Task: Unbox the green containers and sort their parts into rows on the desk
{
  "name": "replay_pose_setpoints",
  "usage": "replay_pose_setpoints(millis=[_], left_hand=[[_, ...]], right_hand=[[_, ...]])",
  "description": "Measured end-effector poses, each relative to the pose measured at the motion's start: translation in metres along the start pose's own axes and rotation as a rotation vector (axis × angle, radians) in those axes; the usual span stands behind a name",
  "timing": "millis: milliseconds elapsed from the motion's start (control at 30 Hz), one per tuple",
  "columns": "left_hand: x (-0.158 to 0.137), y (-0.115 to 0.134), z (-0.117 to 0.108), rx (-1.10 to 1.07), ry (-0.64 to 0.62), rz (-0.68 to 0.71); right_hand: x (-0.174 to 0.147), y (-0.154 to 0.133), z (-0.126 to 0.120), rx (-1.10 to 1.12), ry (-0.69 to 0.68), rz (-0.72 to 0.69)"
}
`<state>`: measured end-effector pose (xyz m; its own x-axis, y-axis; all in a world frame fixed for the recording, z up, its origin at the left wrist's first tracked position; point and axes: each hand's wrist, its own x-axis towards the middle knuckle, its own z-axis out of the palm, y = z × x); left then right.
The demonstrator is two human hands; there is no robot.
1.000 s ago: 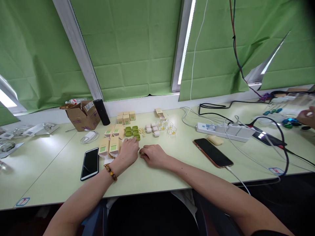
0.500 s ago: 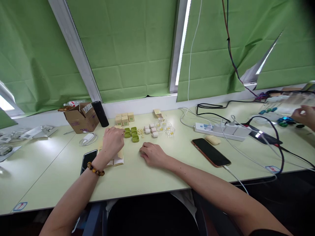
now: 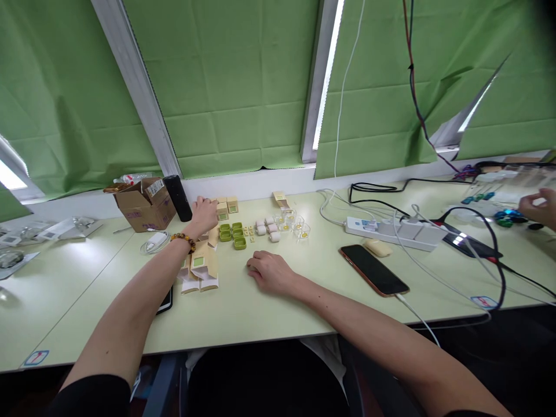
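Observation:
My left hand (image 3: 203, 216) reaches over the small cream boxes (image 3: 232, 204) by the wall, fingers apart; it hides the leftmost ones. My right hand (image 3: 273, 272) rests on the table with its fingers curled in and nothing visible in them. Between my hands stand several green square trays (image 3: 240, 244), tiny yellowish pieces (image 3: 248, 231) and pale pink rounded pieces (image 3: 273, 228). Clear cups (image 3: 299, 226) with yellow bits stand right of these. Opened, flattened cartons (image 3: 203, 263) lie under my left wrist.
A cardboard box (image 3: 145, 211) and a black cylinder (image 3: 178, 198) stand at the back left. One phone (image 3: 164, 302) lies partly under my left arm, another phone (image 3: 373, 270) at right. Beyond is a power strip (image 3: 395, 231) with cables. Another person's hand (image 3: 541, 207) shows far right.
My left hand has moved forward, away from the flattened cartons and over to the small boxes by the wall, uncovering the cartons. My right hand stays where it was.

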<state>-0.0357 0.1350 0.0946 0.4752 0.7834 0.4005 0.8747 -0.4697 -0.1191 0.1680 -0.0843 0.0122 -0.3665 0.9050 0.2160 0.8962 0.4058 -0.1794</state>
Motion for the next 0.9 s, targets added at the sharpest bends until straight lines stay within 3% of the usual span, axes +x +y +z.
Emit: replay_pose_setpoints(millis=[200, 467, 700, 900], left_hand=[[0.04, 0.021, 0.025, 0.038, -0.055, 0.02], [0.069, 0.039, 0.062, 0.04, -0.161, -0.026], [0.087, 0.04, 0.077, 0.021, -0.199, -0.064], [0.086, 0.038, 0.082, -0.024, -0.153, 0.001]], right_hand=[[-0.001, -0.002, -0.005, -0.002, -0.015, -0.003], [0.0, 0.001, -0.002, 0.001, -0.008, -0.027], [0.001, 0.001, -0.003, -0.032, -0.013, -0.042], [0.002, -0.001, -0.003, -0.053, -0.006, -0.056]])
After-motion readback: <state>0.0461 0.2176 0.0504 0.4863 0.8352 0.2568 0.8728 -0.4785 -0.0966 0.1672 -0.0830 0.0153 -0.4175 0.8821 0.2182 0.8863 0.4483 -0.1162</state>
